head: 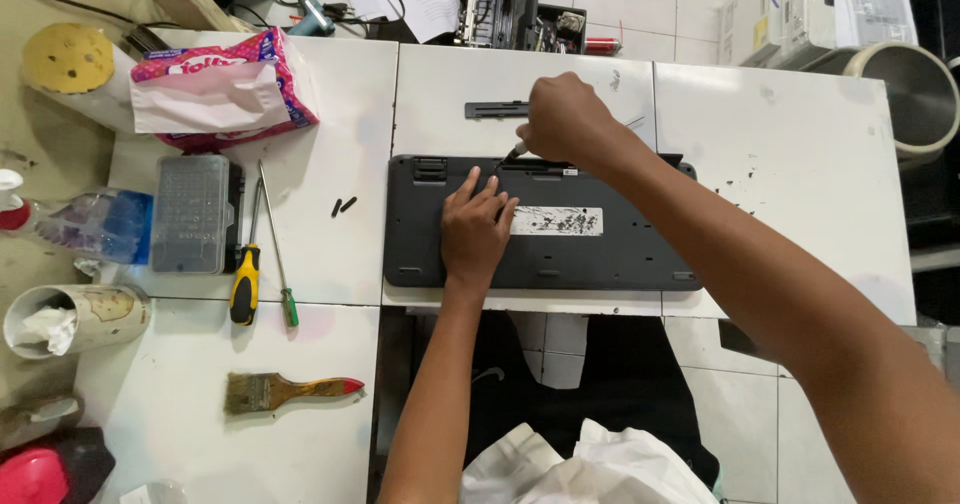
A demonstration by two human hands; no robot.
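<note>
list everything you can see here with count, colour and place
keyboard: 1, dark grey, face down, table centre
cover strip: 1, black, behind keyboard
screwdrivers: 2, yellow-black and green handles, left of keyboard
bit case: 1, clear grey, left
brush: 1, wood and red handle, front left
tissue pack: 1, pink, back left
small bits: 2, black, left of keyboard
left hand: flat on keyboard
right hand: holds thin tool at keyboard's rear edge
</note>
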